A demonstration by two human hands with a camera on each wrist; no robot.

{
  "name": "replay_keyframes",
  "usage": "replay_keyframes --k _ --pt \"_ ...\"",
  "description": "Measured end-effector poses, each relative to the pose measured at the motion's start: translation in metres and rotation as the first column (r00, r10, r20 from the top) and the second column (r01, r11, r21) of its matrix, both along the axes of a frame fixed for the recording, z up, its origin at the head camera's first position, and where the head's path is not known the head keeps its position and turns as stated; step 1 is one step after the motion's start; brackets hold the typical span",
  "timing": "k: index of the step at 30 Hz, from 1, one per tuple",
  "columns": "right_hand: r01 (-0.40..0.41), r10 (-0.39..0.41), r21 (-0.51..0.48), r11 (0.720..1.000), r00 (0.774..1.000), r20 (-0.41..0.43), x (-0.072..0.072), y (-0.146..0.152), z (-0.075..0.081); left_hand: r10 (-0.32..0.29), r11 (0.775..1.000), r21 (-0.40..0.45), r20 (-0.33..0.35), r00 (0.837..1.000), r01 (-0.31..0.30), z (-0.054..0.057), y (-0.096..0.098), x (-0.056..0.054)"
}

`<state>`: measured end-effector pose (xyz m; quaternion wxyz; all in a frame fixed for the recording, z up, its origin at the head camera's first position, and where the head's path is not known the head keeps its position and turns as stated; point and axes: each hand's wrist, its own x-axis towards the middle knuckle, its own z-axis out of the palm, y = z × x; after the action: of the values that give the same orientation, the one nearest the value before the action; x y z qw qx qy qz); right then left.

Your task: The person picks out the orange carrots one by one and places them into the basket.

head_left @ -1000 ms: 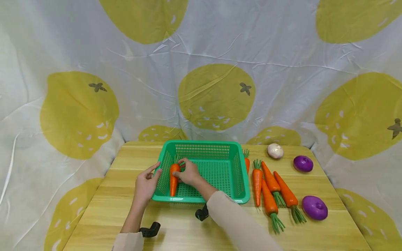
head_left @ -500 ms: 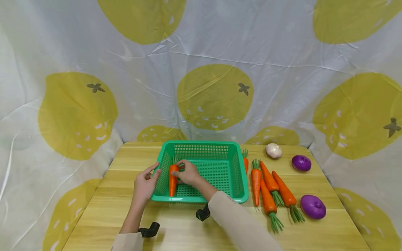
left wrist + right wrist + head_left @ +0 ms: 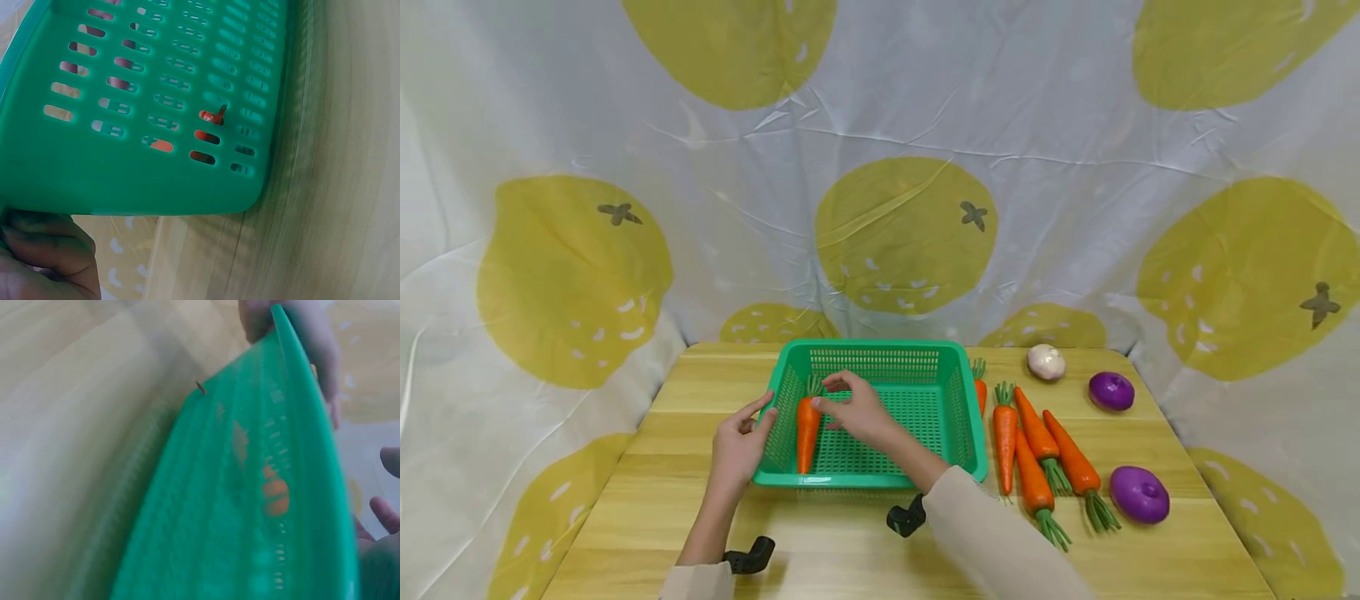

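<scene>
Fruit-printed cloth (image 3: 880, 233) hangs behind the wooden table (image 3: 823, 546).

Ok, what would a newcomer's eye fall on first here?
Probably the bright green basket on the table, with an orange carrot inside near its left end and the right hand close by it. Then the big yellow fruit prints on the pale cloth behind. Next, perhaps, the loose carrots and two purple onions to the right of the basket.
</scene>
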<state>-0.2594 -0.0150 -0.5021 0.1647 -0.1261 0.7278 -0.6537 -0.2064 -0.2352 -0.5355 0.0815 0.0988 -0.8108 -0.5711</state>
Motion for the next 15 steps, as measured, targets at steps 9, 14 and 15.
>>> replay_keyframes --k 9,14,15 --pt "-0.045 0.044 -0.008 0.999 0.997 -0.067 0.008 0.054 0.027 0.001 1.0 -0.009 -0.002 1.0 -0.001 0.001 0.0 0.002" --pt "-0.056 0.055 -0.009 0.998 0.994 -0.093 0.018 0.086 0.04 0.004 1.0 -0.028 -0.005 1.0 -0.004 0.001 0.001 0.001" --pt "-0.055 0.054 -0.01 0.998 0.994 -0.098 0.019 0.092 0.042 0.005 1.0 -0.03 -0.003 1.0 -0.005 0.002 0.001 0.001"
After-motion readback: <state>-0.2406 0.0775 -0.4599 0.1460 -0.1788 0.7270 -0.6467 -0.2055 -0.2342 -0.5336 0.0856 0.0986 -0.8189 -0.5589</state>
